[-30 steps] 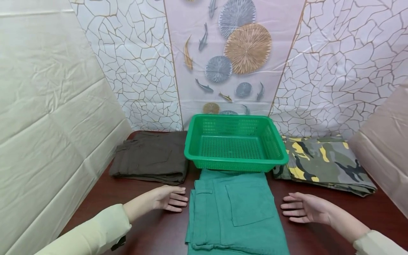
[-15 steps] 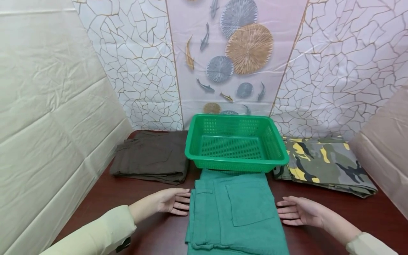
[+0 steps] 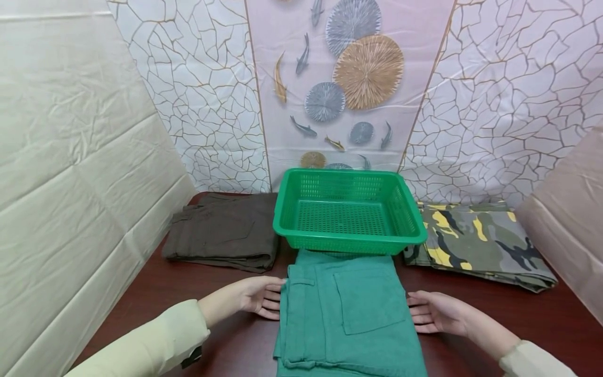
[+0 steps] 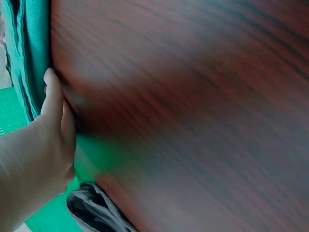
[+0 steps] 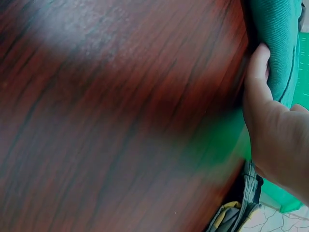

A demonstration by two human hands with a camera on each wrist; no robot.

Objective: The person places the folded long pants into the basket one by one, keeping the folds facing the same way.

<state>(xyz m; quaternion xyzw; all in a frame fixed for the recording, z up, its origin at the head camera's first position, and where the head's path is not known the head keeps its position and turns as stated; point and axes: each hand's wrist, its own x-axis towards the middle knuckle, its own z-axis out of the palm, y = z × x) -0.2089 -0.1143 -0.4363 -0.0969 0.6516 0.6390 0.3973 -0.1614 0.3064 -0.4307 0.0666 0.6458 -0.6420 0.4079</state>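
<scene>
A folded pair of green trousers [image 3: 348, 309] lies on the table in the middle of the head view, a patch pocket facing up. My left hand [image 3: 261, 297] is at its left edge, fingers extended, fingertips right at the fold. On the opposite side my right hand [image 3: 435, 313] has its straight fingers at the right edge. In the left wrist view the thumb of the left hand [image 4: 46, 140] lies along the layered green cloth [image 4: 38, 43]. The right wrist view has the right hand [image 5: 275, 130] low beside the thick green fold [image 5: 277, 43].
A green plastic basket [image 3: 348, 243] stands just behind the trousers, nothing in it. Folded dark brown trousers [image 3: 221, 230] lie at the back left, a folded camouflage garment [image 3: 485, 243] at the back right. Fabric walls enclose the dark red wooden table [image 3: 226, 345].
Both hands have moved inward from the sides to the edges of the green trousers. The trousers, the basket and the other folded clothes have stayed put.
</scene>
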